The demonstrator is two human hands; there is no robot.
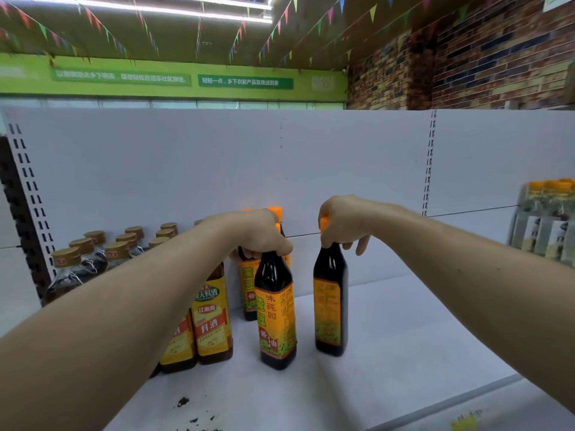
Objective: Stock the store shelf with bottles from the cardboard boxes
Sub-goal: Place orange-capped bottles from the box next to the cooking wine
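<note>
Fingers (362, 245) grip two upright bottles (275, 306) by necks.

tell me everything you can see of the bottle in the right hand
The bottle is tall, dark and glossy, with a narrow neck and an orange cap. An orange-yellow label wraps its body, the small-print side facing the camera. It is upright, its base on or just above the white shelf. The right hand grips it round the cap and neck. It stands apart from the neighbouring bottle on its left; nothing else touches it.
</note>
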